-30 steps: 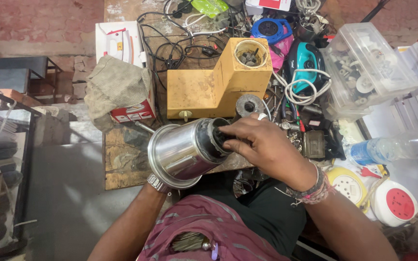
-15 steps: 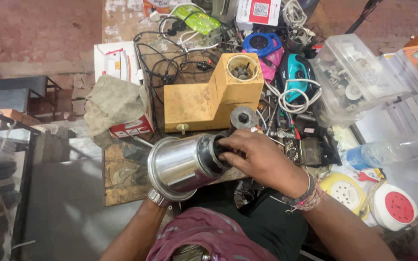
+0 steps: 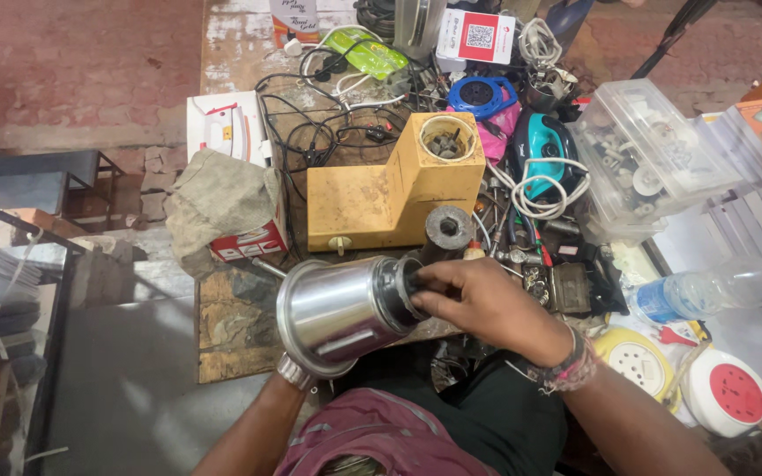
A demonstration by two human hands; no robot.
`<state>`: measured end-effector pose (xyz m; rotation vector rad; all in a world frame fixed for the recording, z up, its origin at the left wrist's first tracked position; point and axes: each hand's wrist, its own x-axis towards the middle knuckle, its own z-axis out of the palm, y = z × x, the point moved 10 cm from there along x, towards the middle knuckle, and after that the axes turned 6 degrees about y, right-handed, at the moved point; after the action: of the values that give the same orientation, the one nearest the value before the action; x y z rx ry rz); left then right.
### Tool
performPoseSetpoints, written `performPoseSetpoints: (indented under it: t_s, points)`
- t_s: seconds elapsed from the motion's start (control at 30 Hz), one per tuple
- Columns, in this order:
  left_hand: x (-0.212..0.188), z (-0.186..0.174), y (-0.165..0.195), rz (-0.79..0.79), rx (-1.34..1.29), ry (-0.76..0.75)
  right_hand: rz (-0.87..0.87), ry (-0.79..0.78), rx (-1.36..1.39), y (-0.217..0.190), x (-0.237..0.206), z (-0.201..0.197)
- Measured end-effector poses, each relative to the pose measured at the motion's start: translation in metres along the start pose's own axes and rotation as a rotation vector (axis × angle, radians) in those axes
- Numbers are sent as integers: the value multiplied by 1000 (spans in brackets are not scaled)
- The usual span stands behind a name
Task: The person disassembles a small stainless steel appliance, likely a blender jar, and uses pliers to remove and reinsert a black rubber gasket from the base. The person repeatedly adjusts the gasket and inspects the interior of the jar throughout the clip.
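Right hand point(image 3: 478, 304) is gripping the dark base end of the steel jar point(image 3: 339, 310) | left hand is hiding beneath the jar, grip unclear | jar is lying sideways above the desk point(image 3: 231, 317) edge | risk: slipping on smooth steel, dropping onto lap.

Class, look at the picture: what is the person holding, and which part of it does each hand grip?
A shiny steel jar, lying sideways. The right hand grips its dark base end; the left hand, mostly hidden behind the jar, seems to support it from beneath near the wide rim.
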<state>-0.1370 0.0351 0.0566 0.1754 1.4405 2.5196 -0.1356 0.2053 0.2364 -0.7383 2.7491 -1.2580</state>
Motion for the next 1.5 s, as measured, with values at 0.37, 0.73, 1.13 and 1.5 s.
performPoseSetpoints:
  t_s: [0.37, 0.73, 1.13, 1.5]
  points:
    - [-14, 38, 44, 14, 128, -121, -349, 67, -185, -21, -17, -8]
    - [-10, 119, 62, -15, 58, -299, -327, -19, 154, -31, -18, -29]
    - [-6, 102, 51, 115, 465, -240, -101, 48, -145, -32, -17, -27]
    - [1, 101, 36, -47, 56, -227, -171, 236, -257, -38, -14, -31]
